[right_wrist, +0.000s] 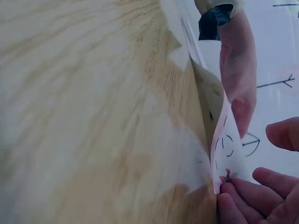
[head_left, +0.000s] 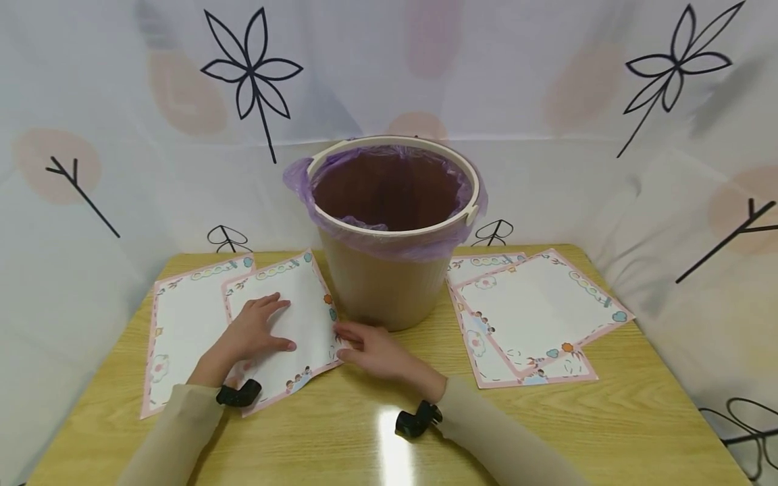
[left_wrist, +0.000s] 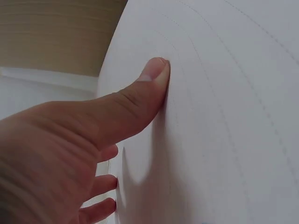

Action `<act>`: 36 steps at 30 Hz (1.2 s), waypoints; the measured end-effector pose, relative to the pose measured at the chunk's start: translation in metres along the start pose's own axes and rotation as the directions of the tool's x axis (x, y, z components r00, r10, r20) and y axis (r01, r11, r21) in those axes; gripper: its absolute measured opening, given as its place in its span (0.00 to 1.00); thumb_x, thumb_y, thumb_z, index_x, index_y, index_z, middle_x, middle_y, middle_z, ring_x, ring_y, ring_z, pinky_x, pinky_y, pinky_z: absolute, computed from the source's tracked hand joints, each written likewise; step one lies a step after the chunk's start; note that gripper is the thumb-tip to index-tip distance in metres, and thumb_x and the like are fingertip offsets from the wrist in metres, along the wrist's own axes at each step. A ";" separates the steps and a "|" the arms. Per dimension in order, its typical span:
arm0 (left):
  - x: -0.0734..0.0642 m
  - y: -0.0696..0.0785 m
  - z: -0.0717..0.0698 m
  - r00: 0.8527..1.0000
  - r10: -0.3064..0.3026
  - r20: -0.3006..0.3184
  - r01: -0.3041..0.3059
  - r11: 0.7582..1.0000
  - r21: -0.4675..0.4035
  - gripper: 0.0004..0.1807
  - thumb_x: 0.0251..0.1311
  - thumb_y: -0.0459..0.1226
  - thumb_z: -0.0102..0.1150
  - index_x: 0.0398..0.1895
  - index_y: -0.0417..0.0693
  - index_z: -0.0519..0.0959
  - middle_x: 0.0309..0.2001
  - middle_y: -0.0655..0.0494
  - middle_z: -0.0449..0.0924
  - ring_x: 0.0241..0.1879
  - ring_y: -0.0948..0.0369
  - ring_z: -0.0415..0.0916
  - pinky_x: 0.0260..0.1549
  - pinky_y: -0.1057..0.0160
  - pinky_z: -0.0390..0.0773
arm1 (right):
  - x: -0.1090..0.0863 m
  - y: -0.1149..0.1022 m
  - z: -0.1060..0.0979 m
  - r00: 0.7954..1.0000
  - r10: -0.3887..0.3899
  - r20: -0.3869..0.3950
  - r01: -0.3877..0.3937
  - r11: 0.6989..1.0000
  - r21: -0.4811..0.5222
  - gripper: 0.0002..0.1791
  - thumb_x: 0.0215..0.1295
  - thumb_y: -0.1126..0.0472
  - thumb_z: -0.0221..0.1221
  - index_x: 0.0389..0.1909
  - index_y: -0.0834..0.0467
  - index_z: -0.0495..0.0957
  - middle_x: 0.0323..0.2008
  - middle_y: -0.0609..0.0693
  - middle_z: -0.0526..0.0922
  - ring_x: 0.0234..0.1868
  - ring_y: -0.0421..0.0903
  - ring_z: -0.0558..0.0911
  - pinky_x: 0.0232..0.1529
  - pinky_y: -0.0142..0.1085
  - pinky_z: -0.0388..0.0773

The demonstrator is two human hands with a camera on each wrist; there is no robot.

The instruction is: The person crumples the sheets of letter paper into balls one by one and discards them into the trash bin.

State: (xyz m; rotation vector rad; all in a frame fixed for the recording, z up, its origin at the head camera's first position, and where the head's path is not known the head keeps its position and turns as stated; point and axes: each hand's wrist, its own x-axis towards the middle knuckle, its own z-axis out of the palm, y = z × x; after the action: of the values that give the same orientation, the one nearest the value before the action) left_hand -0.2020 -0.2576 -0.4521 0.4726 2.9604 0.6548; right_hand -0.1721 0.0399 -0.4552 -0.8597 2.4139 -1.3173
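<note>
A white sheet of paper (head_left: pixel 292 297) with a pink, picture-decorated border lies left of the bin, overlapping another sheet. My left hand (head_left: pixel 250 332) rests on it with fingers and thumb spread; in the left wrist view, the thumb (left_wrist: pixel 140 98) touches the white surface. At the sheet's lower right corner, my right hand (head_left: pixel 379 351) touches the edge with its fingertips. The right wrist view has the thumb held apart from those fingers (right_wrist: pixel 252 196), and the paper's near edge (right_wrist: pixel 219 130) bows up off the table.
A beige bin (head_left: pixel 389 283) lined with a purple bag (head_left: pixel 298 179) stands at the table's back middle. Under the held sheet lies another bordered sheet (head_left: pixel 182 331). Two more sheets (head_left: pixel 535 304) overlap on the right of the wooden table (head_left: pixel 328 432). A patterned cloth hangs behind.
</note>
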 end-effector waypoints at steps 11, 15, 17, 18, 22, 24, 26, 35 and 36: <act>0.001 0.012 0.003 0.995 0.050 -0.089 -0.043 0.996 0.080 0.57 0.43 0.56 0.78 0.73 0.40 0.62 0.73 0.34 0.55 0.68 0.32 0.51 0.64 0.31 0.53 | 0.008 -0.003 0.013 0.995 -0.006 -0.103 0.010 0.999 0.040 0.31 0.66 0.52 0.64 0.68 0.58 0.71 0.62 0.51 0.78 0.58 0.43 0.79 0.57 0.32 0.74; 0.003 0.014 0.007 0.989 0.084 -0.124 -0.074 0.994 0.078 0.58 0.43 0.54 0.78 0.75 0.42 0.59 0.75 0.35 0.51 0.69 0.34 0.49 0.65 0.33 0.52 | 0.010 -0.004 0.018 0.993 -0.009 -0.120 0.018 0.997 0.075 0.34 0.64 0.50 0.67 0.68 0.56 0.70 0.61 0.49 0.79 0.59 0.43 0.79 0.59 0.34 0.73; 0.004 0.014 0.009 0.986 0.098 -0.138 -0.088 0.993 0.076 0.59 0.43 0.54 0.79 0.76 0.42 0.59 0.75 0.36 0.51 0.70 0.35 0.49 0.65 0.34 0.52 | 0.011 -0.006 0.021 0.991 -0.011 -0.132 0.023 0.996 0.083 0.36 0.62 0.48 0.69 0.68 0.55 0.70 0.60 0.47 0.80 0.58 0.42 0.79 0.60 0.34 0.72; 0.005 0.015 0.010 0.984 0.107 -0.144 -0.097 0.992 0.076 0.58 0.43 0.54 0.79 0.76 0.42 0.59 0.75 0.37 0.52 0.70 0.35 0.50 0.66 0.35 0.52 | 0.011 -0.007 0.022 0.990 -0.012 -0.140 0.025 0.995 0.095 0.36 0.61 0.49 0.70 0.68 0.55 0.71 0.59 0.47 0.80 0.58 0.41 0.80 0.59 0.34 0.72; 0.008 0.017 0.012 0.977 0.136 -0.162 -0.126 0.990 0.070 0.56 0.44 0.52 0.78 0.75 0.42 0.60 0.74 0.39 0.55 0.69 0.36 0.52 0.65 0.36 0.54 | 0.012 -0.009 0.028 0.984 -0.016 -0.176 0.046 0.985 0.166 0.34 0.60 0.57 0.70 0.67 0.57 0.72 0.57 0.50 0.82 0.56 0.42 0.81 0.57 0.34 0.75; 0.008 0.019 0.013 0.976 0.143 -0.165 -0.135 0.989 0.062 0.56 0.44 0.51 0.78 0.75 0.42 0.61 0.75 0.40 0.55 0.69 0.37 0.53 0.65 0.37 0.56 | 0.013 -0.009 0.030 0.980 -0.017 -0.199 0.058 0.978 0.202 0.32 0.60 0.64 0.69 0.66 0.61 0.72 0.55 0.54 0.83 0.55 0.45 0.82 0.54 0.33 0.77; 0.009 0.019 0.013 0.976 0.144 -0.165 -0.137 0.989 0.048 0.55 0.45 0.51 0.78 0.75 0.42 0.61 0.75 0.41 0.55 0.69 0.38 0.53 0.65 0.38 0.57 | 0.013 -0.009 0.032 0.976 -0.010 -0.218 0.062 0.970 0.236 0.31 0.60 0.69 0.67 0.65 0.64 0.72 0.55 0.57 0.82 0.53 0.46 0.83 0.51 0.32 0.78; 0.009 0.020 0.012 0.974 0.153 -0.165 -0.162 0.986 -0.043 0.52 0.49 0.46 0.77 0.76 0.44 0.60 0.76 0.43 0.53 0.71 0.40 0.52 0.64 0.37 0.58 | 0.010 -0.014 0.026 0.963 -0.019 -0.270 0.095 0.958 0.272 0.26 0.62 0.74 0.59 0.62 0.63 0.76 0.54 0.58 0.83 0.52 0.47 0.83 0.47 0.29 0.79; 0.010 0.020 0.012 0.973 0.158 -0.167 -0.169 0.984 -0.056 0.52 0.49 0.46 0.77 0.76 0.45 0.60 0.76 0.43 0.53 0.71 0.40 0.52 0.64 0.37 0.59 | 0.010 -0.014 0.025 0.964 -0.028 -0.265 0.103 0.957 0.272 0.25 0.62 0.74 0.59 0.62 0.62 0.76 0.53 0.58 0.83 0.52 0.47 0.83 0.47 0.29 0.79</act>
State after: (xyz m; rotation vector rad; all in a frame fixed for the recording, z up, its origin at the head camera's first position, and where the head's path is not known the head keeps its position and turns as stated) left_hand -0.2038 -0.2325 -0.4547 0.6948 3.0594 0.8486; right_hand -0.1627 0.0105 -0.4570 -0.7331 2.3099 -1.8505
